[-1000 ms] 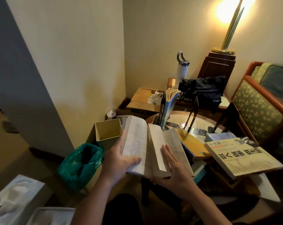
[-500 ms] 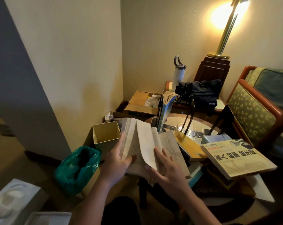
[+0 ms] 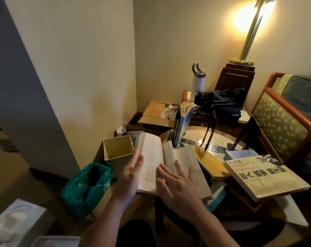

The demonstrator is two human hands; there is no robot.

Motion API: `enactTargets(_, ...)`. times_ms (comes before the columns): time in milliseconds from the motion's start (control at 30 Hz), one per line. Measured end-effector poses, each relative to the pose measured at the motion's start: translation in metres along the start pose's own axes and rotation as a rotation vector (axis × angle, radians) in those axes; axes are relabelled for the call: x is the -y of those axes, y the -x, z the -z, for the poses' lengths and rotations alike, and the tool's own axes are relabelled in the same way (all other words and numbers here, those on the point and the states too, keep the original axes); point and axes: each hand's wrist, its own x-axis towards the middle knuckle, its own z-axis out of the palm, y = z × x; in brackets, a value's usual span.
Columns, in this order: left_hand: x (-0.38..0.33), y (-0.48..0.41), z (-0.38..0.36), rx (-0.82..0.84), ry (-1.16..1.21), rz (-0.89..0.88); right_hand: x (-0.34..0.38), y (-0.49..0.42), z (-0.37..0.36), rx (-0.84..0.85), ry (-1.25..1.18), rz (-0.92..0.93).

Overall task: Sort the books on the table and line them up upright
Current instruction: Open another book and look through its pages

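Flattened now, the open book (image 3: pixel 170 168) – yellowed pages – under both hands, spread, gripping nothing.

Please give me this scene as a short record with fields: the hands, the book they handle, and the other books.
left hand: left hand, fingers straight, at the left edge of the open paperback book with printed text pages
right hand: right hand, flat on its right page
upright book: blue-covered paperback standing on the round glass-topped table
flat books: yellow-covered book; large cream book with black characters
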Motion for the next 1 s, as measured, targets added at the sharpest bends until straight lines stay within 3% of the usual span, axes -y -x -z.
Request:
enactTargets(200,0.004,0.001,0.0,0.033,-0.216,-0.062,-0.021,-0.018,0.002,0.132,-0.236,-0.047)
enactTargets(433,-0.006,-0.022,0.003,-0.022,-0.663,-0.003,-0.031,-0.027,0.002,0.205,-0.039,-0.02)
enactTargets(600,-0.032,-0.064,-0.013,-0.157,-0.704,0.135,-0.039,-0.027,-0.003,0.221,-0.01,-0.005)
enactTargets(800,-0.049,-0.125,-0.022,-0.258,-0.793,0.09,-0.04,-0.033,-0.005,0.232,-0.014,-0.016)
enactTargets(1000,-0.038,-0.112,-0.015,-0.274,-0.851,0.081,-0.034,-0.037,-0.006,0.263,0.039,-0.05)
